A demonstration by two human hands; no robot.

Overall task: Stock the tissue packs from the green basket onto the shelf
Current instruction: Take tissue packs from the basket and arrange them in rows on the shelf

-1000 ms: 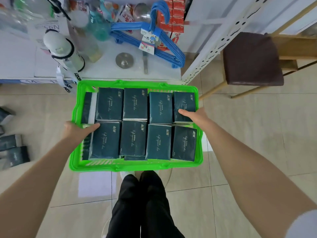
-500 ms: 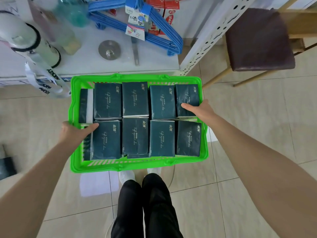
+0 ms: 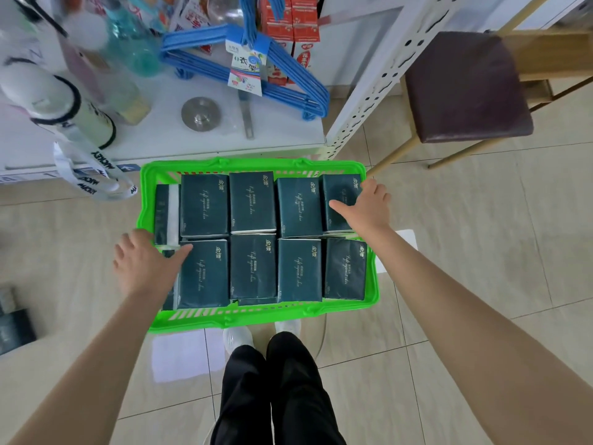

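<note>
View from my head, looking down. The green basket (image 3: pixel 256 317) hangs level in front of my legs, its far rim just beside the front edge of the shelf (image 3: pixel 279 123), which lies at 12 o'clock. My hands are well apart, each clamped on one side of the basket. My left hand (image 3: pixel 144 264) grips the rim at about 9 o'clock, fingers outside the wall and thumb laid inward across the near-left pack. My right hand (image 3: pixel 365 208) grips the rim at about 2 o'clock, thumb reaching inward over the far-right pack. The tissue packs (image 3: pixel 253 266) are all inside the basket, between my hands. Eight dark packs lie flat in two rows of four, with further packs standing on edge along the 9 o'clock wall and at least one more showing beneath the near row. I judge the task to be at its very start: the basket looks full, no dark pack is visible on the shelf, and both hands are occupied with carrying, not picking. All of the stocking is left to do. On the shelf, blue hangers (image 3: pixel 288 78) lie at 12 o'clock, with bare white surface just in front of them. A cushioned stool (image 3: pixel 465 88) stands at 2 o'clock.
</note>
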